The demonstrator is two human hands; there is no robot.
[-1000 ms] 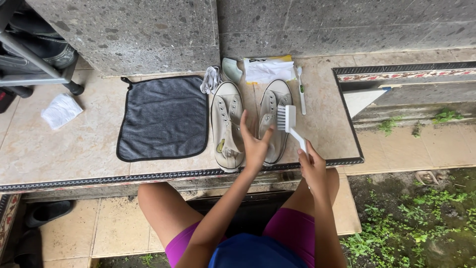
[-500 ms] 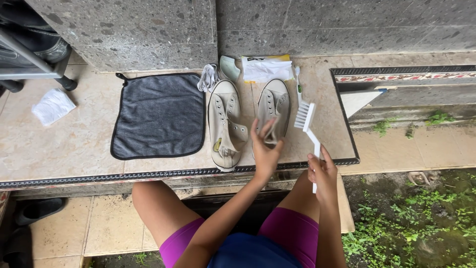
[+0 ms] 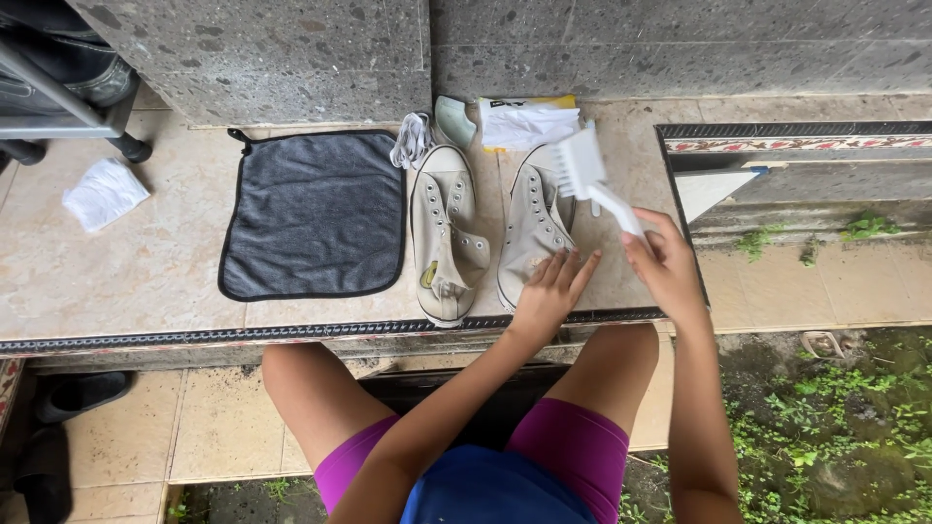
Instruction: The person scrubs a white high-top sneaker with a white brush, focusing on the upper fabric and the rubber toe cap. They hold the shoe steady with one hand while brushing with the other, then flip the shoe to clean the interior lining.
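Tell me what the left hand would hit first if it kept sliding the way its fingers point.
The left hand points up and right, fingertips at the right-hand sneaker; it would likely meet that shoe's side first.

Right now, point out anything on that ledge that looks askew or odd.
The left shoe has no laces and its tongue is flopped out toward the heel; a loose bundle of laces lies above its toe. The right shoe sits angled, steadied by the left hand, while the right hand holds a white brush over it.
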